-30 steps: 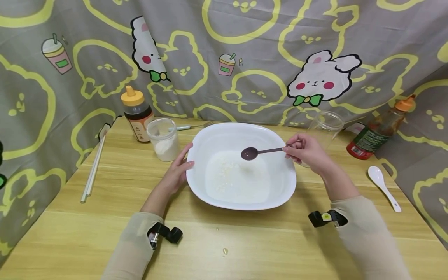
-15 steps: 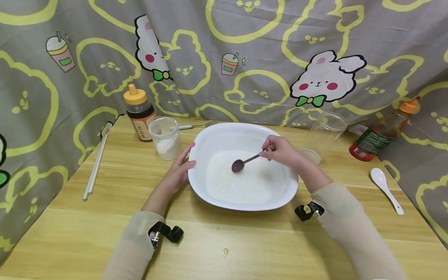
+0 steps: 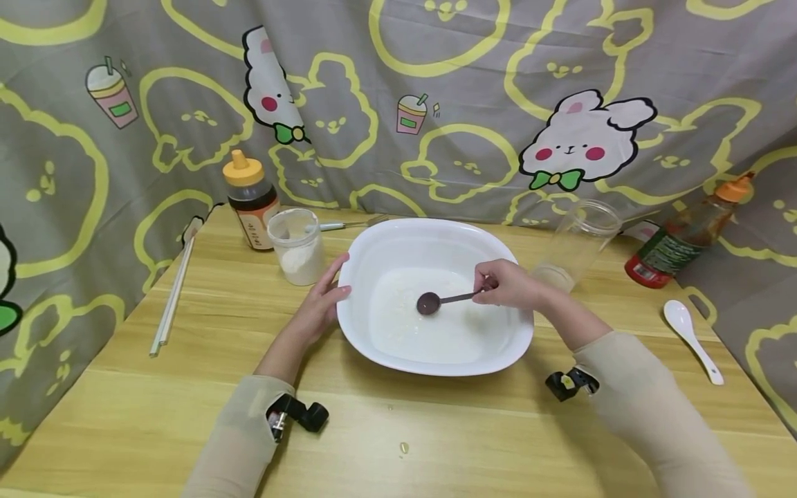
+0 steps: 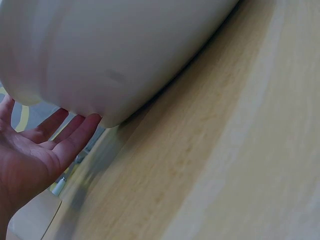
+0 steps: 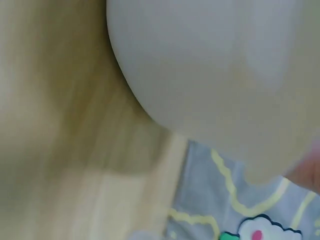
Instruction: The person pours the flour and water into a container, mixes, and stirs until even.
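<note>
My right hand (image 3: 507, 283) pinches the handle of a dark brown measuring spoon (image 3: 428, 303), whose bowl is over the milky white contents of a large white basin (image 3: 355, 339). Pale flecks show in those contents. On the basin's left side my left hand (image 3: 320, 304) rests against the rim. The left wrist view shows that hand (image 4: 35, 150) with fairly straight fingers, their tips against the basin's outer wall (image 4: 115, 55). From the right wrist, the basin wall (image 5: 200, 75) hides the spoon and nearly all of the hand.
Behind the left hand stand a jar of white powder (image 3: 297, 259) and a yellow-capped bottle (image 3: 251, 200). Chopsticks (image 3: 173, 294) lie left; a fork (image 3: 349, 225) lies behind the basin. To the right are a clear jar (image 3: 575, 238), a sauce bottle (image 3: 679, 242) and a white spoon (image 3: 691, 339).
The right hand has moved from beyond the basin's right rim inward and lower over the basin, taking the measuring spoon left and down. The left hand has stayed at the rim.
</note>
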Motion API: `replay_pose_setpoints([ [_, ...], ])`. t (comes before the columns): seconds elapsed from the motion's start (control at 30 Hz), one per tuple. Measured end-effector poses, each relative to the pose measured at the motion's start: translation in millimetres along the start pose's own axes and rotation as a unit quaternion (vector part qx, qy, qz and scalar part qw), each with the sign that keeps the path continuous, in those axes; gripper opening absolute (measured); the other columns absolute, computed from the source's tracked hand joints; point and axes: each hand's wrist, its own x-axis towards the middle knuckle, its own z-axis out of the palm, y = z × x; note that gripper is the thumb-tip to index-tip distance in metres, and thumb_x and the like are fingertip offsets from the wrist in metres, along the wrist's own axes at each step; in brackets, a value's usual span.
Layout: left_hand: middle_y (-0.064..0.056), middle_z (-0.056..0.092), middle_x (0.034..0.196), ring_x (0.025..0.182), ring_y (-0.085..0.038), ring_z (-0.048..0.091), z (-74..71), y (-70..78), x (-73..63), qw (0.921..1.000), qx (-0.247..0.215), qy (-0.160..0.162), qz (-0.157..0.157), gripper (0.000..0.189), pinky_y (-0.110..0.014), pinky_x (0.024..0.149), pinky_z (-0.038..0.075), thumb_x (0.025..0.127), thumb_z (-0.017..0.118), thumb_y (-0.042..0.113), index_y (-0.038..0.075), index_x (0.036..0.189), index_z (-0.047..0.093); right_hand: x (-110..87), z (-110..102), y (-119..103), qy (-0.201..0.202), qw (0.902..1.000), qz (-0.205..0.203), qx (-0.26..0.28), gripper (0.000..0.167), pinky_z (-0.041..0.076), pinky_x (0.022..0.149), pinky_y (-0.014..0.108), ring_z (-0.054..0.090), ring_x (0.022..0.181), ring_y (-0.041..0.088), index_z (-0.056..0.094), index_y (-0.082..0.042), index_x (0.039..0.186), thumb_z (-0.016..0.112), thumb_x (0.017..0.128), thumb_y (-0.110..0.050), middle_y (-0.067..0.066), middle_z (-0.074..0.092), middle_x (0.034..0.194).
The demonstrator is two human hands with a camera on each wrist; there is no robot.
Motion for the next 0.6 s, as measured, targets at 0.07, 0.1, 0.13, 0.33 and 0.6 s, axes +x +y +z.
replay_pose_setpoints([
  [0.07, -0.023, 0.028, 0.129, 0.107, -0.038, 0.039, 0.4, 0.0, -0.1, 1.0, -0.002, 0.003, -0.001, 0.065, -0.044, 0.078, 0.043, 0.082, 0.048, 0.008, 0.022, 0.138, 0.019, -3.3, -6.7, 0.5, 0.003, 0.9996, 0.001, -0.028, 0.01, 0.036, 0.053, 0.025, 0.044, 0.056, 0.014, 0.053, -0.005, 0.072, 0.062, 0.075, -0.002, 0.0, 0.052, 0.061],
  [0.1, -0.023, 0.028, 0.129, 0.107, -0.038, 0.04, 0.4, 0.0, -0.2, 1.0, -0.003, 0.003, -0.002, 0.065, -0.043, 0.078, 0.044, 0.082, 0.048, 0.008, 0.022, 0.138, 0.019, -4.1, -10.2, 0.2, 0.008, 0.9991, 0.005, -0.042, 0.01, 0.036, 0.054, 0.026, 0.044, 0.057, 0.014, 0.053, -0.005, 0.072, 0.062, 0.075, -0.002, 0.001, 0.053, 0.063],
  [0.13, -0.023, 0.028, 0.129, 0.106, -0.037, 0.041, 0.4, 0.1, -0.1, 1.0, -0.003, 0.003, -0.002, 0.065, -0.042, 0.077, 0.044, 0.082, 0.048, 0.008, 0.023, 0.138, 0.019, -4.2, -13.2, 0.7, 0.017, 0.9982, 0.01, -0.057, 0.009, 0.036, 0.055, 0.027, 0.045, 0.058, 0.015, 0.053, -0.005, 0.072, 0.061, 0.075, -0.002, 0.001, 0.054, 0.064],
  [0.33, -0.025, 0.029, 0.128, 0.104, -0.035, 0.043, -0.1, -0.4, 0.2, 1.0, -0.005, 0.003, 0.005, 0.065, -0.04, 0.075, 0.046, 0.082, 0.047, 0.007, 0.021, 0.138, 0.019, 9.5, -14.9, 2.4, 0.076, 0.9933, 0.059, -0.064, 0.007, 0.037, 0.054, 0.027, 0.044, 0.057, 0.016, 0.054, -0.002, 0.074, 0.061, 0.075, -0.005, 0.003, 0.051, 0.061],
  [0.6, -0.024, 0.028, 0.129, 0.106, -0.037, 0.04, 1.3, -0.7, 0.4, 1.0, 0.0, 0.003, 0.002, 0.065, -0.04, 0.076, 0.046, 0.082, 0.048, 0.008, 0.022, 0.139, 0.019, 38.0, 3.8, 1.9, 0.068, 0.9906, 0.1, 0.064, 0.01, 0.033, 0.044, 0.024, 0.041, 0.049, 0.013, 0.053, 0.0, 0.077, 0.06, 0.077, -0.007, 0.005, 0.05, 0.056],
])
